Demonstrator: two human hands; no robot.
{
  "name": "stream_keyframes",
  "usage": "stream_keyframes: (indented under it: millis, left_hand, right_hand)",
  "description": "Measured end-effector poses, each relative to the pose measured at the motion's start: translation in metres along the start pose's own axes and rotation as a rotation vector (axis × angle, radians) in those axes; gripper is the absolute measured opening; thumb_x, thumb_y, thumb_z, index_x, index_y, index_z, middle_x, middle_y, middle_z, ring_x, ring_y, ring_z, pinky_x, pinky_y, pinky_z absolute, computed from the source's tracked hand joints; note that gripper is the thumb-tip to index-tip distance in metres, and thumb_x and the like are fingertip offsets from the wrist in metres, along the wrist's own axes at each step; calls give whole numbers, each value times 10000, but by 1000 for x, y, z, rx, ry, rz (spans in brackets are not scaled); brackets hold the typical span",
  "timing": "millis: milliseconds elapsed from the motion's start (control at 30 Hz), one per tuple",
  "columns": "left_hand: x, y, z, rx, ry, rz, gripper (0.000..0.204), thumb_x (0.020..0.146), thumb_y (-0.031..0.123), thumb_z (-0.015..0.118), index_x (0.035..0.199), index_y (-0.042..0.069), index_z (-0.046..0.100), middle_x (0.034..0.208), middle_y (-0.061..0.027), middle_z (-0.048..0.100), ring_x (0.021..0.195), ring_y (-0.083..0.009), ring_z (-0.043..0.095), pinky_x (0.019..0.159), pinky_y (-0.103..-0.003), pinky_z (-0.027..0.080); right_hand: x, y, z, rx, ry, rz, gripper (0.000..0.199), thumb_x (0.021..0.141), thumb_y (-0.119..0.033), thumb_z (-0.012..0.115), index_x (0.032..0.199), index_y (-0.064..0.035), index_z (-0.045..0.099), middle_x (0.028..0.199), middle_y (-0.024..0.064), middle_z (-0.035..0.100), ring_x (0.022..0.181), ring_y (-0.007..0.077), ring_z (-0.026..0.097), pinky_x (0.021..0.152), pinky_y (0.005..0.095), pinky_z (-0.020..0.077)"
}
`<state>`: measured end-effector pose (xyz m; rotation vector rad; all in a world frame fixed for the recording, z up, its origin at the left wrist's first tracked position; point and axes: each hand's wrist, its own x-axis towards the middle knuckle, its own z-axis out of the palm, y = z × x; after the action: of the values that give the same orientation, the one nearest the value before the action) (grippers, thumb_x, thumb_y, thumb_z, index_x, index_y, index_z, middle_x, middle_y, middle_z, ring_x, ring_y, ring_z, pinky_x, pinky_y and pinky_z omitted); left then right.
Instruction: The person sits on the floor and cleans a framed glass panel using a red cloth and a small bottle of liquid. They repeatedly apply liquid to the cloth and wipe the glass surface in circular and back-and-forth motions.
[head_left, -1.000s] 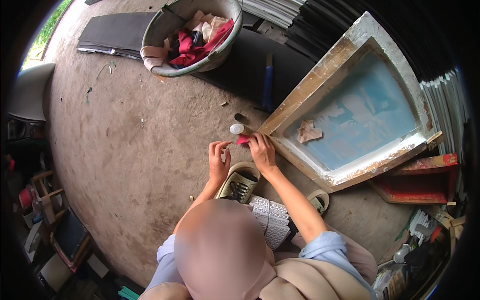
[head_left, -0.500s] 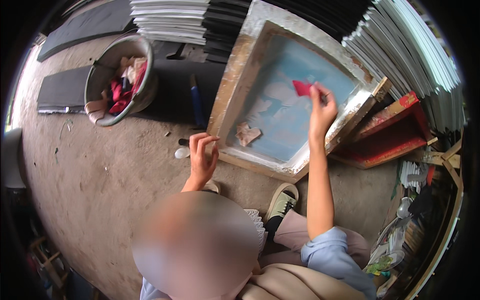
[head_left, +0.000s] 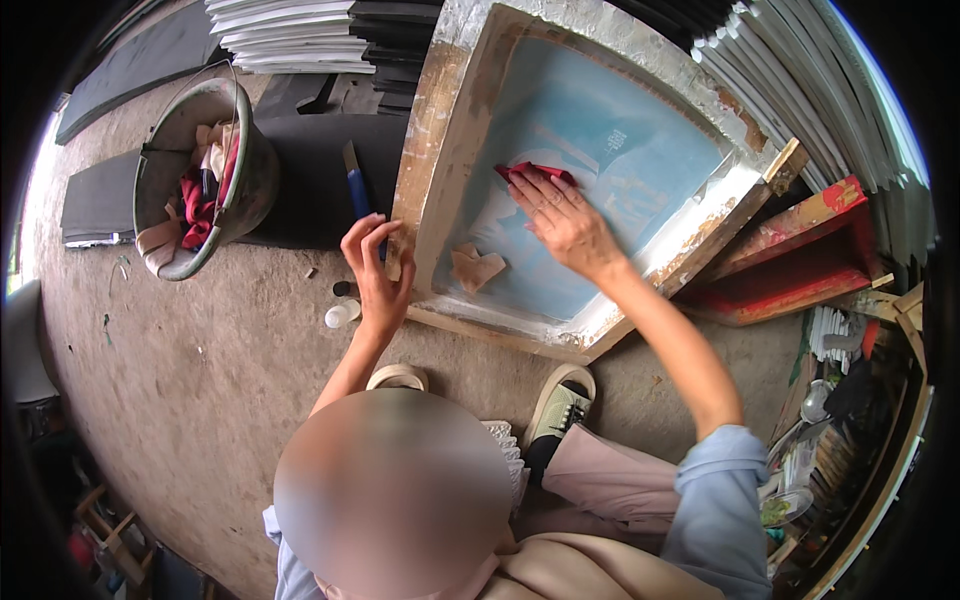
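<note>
A wooden-framed printing screen [head_left: 420, 110] with pale blue mesh lies tilted before me. My right hand [head_left: 565, 215] presses a folded red cloth [head_left: 540, 170] against the mesh, its fingers extended and close together over the cloth. The cloth's edge shows beyond the fingertips. A crumpled beige cloth scrap [head_left: 476, 268] rests in the screen's near left corner. At the screen's left edge is my left hand [head_left: 378, 270], its fingers bent and apart, with nothing visible in them. Whether it touches the frame I cannot tell.
Left stands a grey bucket [head_left: 262, 180] of red and beige rags. A blue-handled tool [head_left: 358, 190] lies on a black sheet [head_left: 320, 150]. A small bottle [head_left: 340, 314] is near my left foot. A red-stained frame [head_left: 800, 270] and stacked sheets [head_left: 800, 90] are right.
My right hand, which held the red cloth raised over the mesh, has moved left and laid it flat on it. My left hand has shifted up along the frame's left edge.
</note>
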<state>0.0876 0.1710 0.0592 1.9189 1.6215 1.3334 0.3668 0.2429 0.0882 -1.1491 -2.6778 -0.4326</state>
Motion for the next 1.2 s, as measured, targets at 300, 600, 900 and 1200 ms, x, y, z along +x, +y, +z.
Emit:
stream_keyframes:
  millis: [300, 600, 900, 1200]
  left_hand:
    - [9, -16, 19, -235, -150, -19, 675, 883, -50, 493, 1458, 13, 144, 1487, -190, 227, 1374, -308, 267, 1118, -390, 237]
    - [12, -13, 10, -236, -190, -105, 644, 880, -64, 520, 1432, -24, 191, 1431, -226, 303, 1317, -348, 347, 1077, -381, 298]
    - [6, -13, 19, -278, -155, -154, 653, 875, -49, 533, 1438, 3, 207, 1422, -218, 315, 1318, -341, 347, 1083, -386, 296]
    - [6, -16, 11, -305, -186, -192, 672, 875, -70, 502, 1458, 58, 194, 1463, -172, 290, 1357, -282, 302, 1065, -367, 306]
  right_hand:
    - [32, 20, -17, 24, 25, -279, 452, 855, -95, 541, 1302, -34, 507, 1436, 89, 421, 1357, 211, 355, 1158, 407, 242]
    - [30, 0, -13, 22, 51, -97, 437, 826, -31, 525, 1262, -23, 545, 1294, 127, 559, 1250, 232, 489, 1108, 372, 337]
    - [78, 11, -14, 19, 254, 46, 350, 817, -37, 538, 1157, -14, 615, 1261, 152, 577, 1193, 263, 536, 1075, 403, 383]
    - [72, 33, -30, -96, 75, -192, 474, 899, -192, 503, 1348, -48, 455, 1392, 107, 469, 1308, 200, 419, 1119, 433, 291]
